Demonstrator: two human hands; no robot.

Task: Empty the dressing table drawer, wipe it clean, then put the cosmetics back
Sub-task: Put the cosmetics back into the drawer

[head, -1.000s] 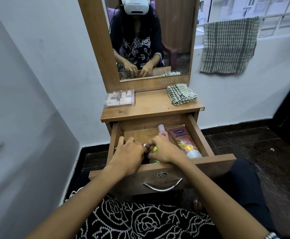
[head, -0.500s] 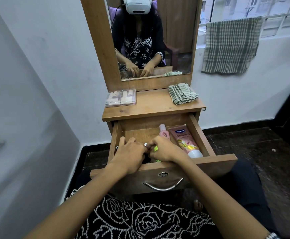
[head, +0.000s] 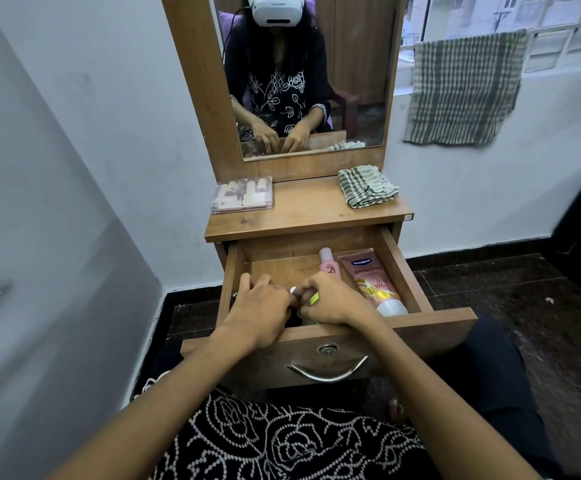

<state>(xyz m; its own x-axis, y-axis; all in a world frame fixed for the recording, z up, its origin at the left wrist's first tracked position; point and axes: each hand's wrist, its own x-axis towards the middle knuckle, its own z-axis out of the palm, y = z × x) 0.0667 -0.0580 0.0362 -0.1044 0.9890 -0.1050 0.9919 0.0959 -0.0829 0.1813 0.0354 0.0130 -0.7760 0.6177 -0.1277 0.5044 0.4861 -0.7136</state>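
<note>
The wooden drawer [head: 406, 271] of the dressing table stands pulled out. Both hands are inside it near the front. My right hand [head: 330, 299] has its fingers curled round a small green-and-white item [head: 313, 298] that is mostly hidden. My left hand [head: 259, 310] lies palm down beside it, fingers bent over things in the drawer's left front that I cannot see. A pink lotion tube [head: 374, 280] with a white cap lies along the drawer's right side, and a small pink bottle [head: 329, 263] lies just left of it.
On the table top [head: 303, 209] sit a clear plastic case of small cosmetics [head: 242, 195] at the left and a folded checked cloth [head: 367, 187] at the right. A mirror rises behind. A checked towel [head: 462, 88] hangs at the window. A wall is close on the left.
Both hands stay in the drawer's front, nearly still; the fingers shift slightly around the small green item. The view has crept a little closer.
</note>
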